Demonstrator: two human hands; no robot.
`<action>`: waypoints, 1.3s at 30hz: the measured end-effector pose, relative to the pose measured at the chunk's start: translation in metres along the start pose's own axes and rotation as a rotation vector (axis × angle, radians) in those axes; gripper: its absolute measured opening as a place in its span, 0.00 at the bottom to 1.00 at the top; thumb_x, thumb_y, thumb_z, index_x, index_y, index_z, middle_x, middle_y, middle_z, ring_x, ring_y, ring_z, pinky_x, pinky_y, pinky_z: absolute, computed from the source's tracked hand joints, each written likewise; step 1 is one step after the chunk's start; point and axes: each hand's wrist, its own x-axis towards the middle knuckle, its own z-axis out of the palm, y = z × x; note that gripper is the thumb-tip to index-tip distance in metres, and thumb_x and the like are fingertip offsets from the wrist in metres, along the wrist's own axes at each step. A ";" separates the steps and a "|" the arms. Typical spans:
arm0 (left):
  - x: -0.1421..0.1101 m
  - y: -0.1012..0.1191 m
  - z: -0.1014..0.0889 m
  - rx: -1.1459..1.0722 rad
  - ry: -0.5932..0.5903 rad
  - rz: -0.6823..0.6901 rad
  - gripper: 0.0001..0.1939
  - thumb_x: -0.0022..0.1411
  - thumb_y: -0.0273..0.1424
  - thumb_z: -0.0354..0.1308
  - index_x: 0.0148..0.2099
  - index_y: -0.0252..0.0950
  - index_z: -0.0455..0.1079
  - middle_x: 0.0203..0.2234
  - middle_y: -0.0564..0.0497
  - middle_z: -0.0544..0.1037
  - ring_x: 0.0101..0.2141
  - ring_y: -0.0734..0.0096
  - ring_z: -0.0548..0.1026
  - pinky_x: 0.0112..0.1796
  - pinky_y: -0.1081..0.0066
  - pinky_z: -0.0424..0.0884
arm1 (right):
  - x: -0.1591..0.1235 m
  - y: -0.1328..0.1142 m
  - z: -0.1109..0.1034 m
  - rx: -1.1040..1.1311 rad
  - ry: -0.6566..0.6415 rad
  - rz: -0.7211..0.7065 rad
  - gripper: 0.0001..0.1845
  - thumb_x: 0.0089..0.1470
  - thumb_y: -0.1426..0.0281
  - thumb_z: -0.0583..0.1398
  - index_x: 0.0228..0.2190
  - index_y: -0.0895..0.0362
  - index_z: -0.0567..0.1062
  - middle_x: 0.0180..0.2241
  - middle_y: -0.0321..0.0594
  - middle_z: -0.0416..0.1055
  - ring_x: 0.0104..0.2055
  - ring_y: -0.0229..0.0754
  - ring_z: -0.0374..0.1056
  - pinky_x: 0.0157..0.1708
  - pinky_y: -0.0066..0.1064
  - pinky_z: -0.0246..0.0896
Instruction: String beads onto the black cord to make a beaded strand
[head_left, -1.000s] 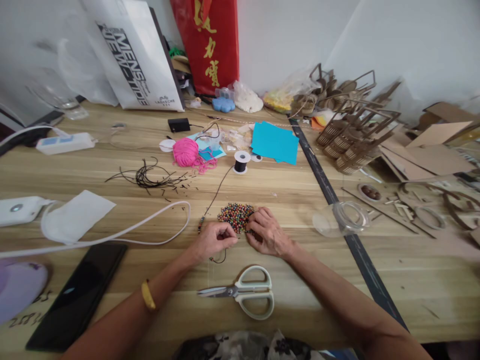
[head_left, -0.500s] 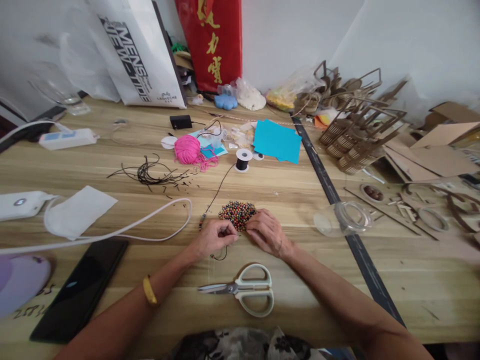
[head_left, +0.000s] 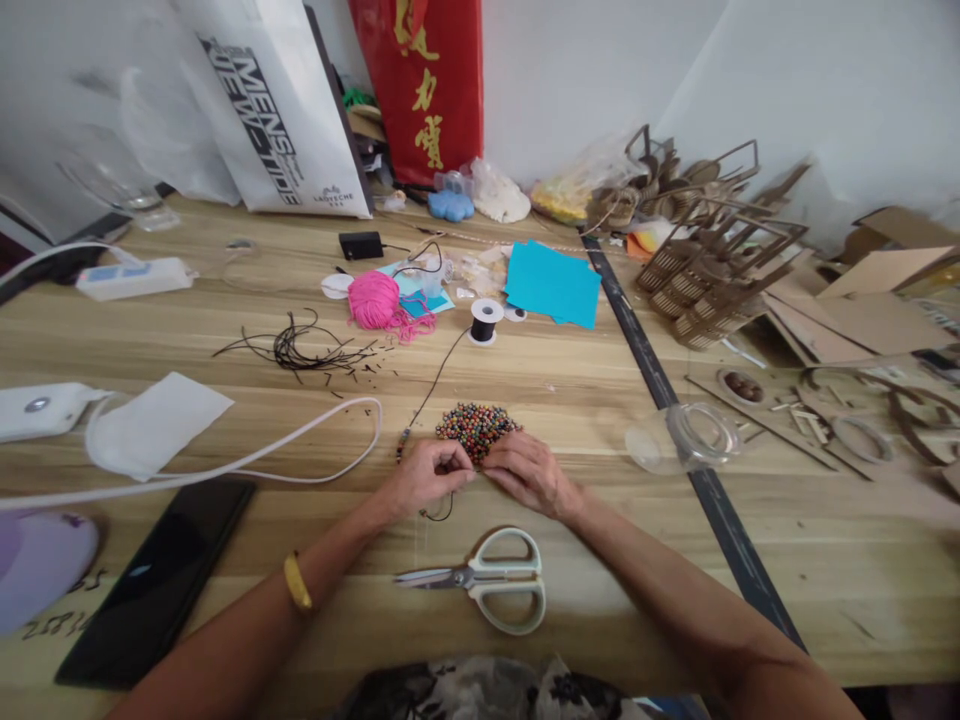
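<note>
My left hand (head_left: 429,476) pinches a thin black cord, thumb against forefinger, in front of a pile of small multicoloured beads (head_left: 474,426). Part of that cord (head_left: 437,383), with several beads threaded on it, runs from beside this hand back to a white spool of black cord (head_left: 486,322). A short loop of cord hangs below the hand. My right hand (head_left: 531,474) lies at the pile's front right edge, its fingers pressed together close to the left fingertips. Whatever is between them is too small to make out. Scissors with pale handles (head_left: 510,580) lie just below both hands.
Pink yarn (head_left: 373,300), cut black cords (head_left: 294,348) and blue sheets (head_left: 553,284) lie farther back. At left are a white cable (head_left: 300,437) and a black phone (head_left: 157,580). A clear plastic container (head_left: 701,434) and brown baskets (head_left: 697,290) stand to the right.
My right hand has moved from the right side of the bead pile leftward and toward me, up to the left fingertips. My left hand has kept its pinch in nearly the same place.
</note>
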 end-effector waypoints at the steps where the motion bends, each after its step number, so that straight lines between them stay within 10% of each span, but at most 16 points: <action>1: 0.000 0.000 0.000 0.004 0.002 0.002 0.08 0.50 0.32 0.59 0.27 0.31 0.68 0.17 0.55 0.68 0.20 0.78 0.65 0.24 0.77 0.61 | 0.000 0.000 0.000 0.000 0.005 -0.002 0.05 0.57 0.74 0.58 0.38 0.59 0.71 0.34 0.44 0.73 0.37 0.40 0.68 0.37 0.33 0.66; 39: 0.000 0.001 0.000 0.044 -0.012 0.034 0.06 0.52 0.30 0.58 0.28 0.31 0.69 0.18 0.55 0.67 0.21 0.79 0.64 0.23 0.78 0.60 | 0.004 -0.003 -0.001 0.112 -0.062 0.021 0.05 0.59 0.72 0.56 0.37 0.59 0.72 0.34 0.45 0.73 0.37 0.39 0.69 0.37 0.31 0.66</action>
